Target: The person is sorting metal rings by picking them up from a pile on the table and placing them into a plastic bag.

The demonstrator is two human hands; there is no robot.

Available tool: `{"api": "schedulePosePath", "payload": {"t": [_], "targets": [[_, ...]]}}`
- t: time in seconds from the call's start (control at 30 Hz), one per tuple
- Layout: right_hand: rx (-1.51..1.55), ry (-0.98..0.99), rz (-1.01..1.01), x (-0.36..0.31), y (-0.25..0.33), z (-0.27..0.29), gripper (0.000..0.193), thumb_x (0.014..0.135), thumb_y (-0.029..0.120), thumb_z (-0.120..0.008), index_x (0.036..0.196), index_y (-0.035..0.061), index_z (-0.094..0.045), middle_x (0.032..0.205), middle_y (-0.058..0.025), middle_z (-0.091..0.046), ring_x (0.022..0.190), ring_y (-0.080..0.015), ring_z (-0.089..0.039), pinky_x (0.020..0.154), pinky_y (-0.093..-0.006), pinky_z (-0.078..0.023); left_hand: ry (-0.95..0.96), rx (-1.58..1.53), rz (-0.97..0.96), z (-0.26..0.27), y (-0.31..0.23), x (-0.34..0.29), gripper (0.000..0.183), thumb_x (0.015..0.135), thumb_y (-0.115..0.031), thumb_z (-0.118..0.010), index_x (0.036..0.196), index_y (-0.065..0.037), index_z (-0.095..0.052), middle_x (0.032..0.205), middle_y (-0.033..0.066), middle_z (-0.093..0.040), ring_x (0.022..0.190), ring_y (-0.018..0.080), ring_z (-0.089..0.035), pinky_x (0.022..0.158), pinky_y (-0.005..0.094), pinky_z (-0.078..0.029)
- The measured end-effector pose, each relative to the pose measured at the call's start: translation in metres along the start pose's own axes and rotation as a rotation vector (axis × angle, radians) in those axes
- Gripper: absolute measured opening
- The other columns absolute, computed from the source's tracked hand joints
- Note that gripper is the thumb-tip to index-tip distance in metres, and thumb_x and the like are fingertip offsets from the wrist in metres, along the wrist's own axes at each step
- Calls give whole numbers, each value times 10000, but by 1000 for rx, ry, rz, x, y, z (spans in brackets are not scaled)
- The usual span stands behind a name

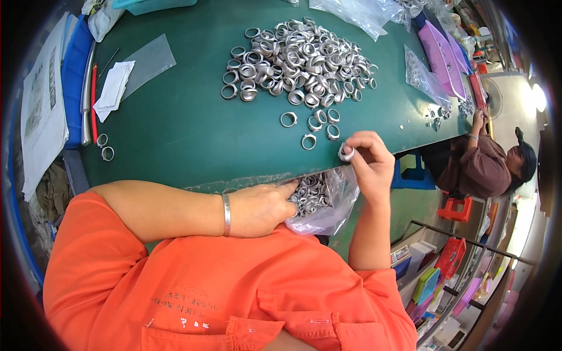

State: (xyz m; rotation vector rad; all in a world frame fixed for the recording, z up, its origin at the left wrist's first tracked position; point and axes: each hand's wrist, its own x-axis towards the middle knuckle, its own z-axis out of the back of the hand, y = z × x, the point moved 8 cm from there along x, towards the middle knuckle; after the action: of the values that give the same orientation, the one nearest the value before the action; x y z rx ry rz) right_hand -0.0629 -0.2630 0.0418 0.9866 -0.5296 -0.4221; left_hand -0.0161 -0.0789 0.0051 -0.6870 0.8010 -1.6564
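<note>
Between the thumb and fingers of my right hand (372,164) is a silver-grey metal ring (345,154), pinched just above the table's near edge. My left hand (263,206), with a metal bangle at the wrist, grips the mouth of a clear plastic bag (341,212). Many small rings fill that bag, which hangs at the table edge against my body. Part of the left fingers is hidden by the bag and its rings. A large heap of metal rings (298,61) lies farther back on the green table (193,126). Several loose rings (308,141) lie between the heap and my right hand.
At the left stand a blue tray (76,88), white paper slips (115,88) and two rings (107,153). A pink basket (439,58) and plastic bags line the far right. Another person (483,164) works at the table's right; a blue stool (413,174) stands nearby.
</note>
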Motion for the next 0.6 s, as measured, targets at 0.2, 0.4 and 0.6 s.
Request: {"api": "schedulePosePath", "payload": {"t": [0.2,0.4,0.6], "targets": [[-7,217,123,16,24,-12,183,774,-79,-641,938,-4,-673,925,-88,-628,781,-146,-581,670,-259,-471,10,13,16,6,1,2,158,753,-67,-570,860,30,-633,1243,414,-461,970,462,-607,893,444,-489],[-395,129,142,26,19,-25,241,737,31,-712,940,1,-587,885,-164,-552,809,-336,-574,700,-375,-483,-14,42,-60,3,0,3,163,767,-87,-565,867,25,-627,1255,409,-450,970,472,-607,883,444,-500],[-501,150,165,12,30,-21,177,674,42,-651,840,33,-589,797,-125,-530,728,-312,-574,643,-392,-483,-67,87,-113,-4,1,-3,103,739,-67,-611,814,3,-613,1220,362,-498,855,424,-643,756,404,-560]]}}
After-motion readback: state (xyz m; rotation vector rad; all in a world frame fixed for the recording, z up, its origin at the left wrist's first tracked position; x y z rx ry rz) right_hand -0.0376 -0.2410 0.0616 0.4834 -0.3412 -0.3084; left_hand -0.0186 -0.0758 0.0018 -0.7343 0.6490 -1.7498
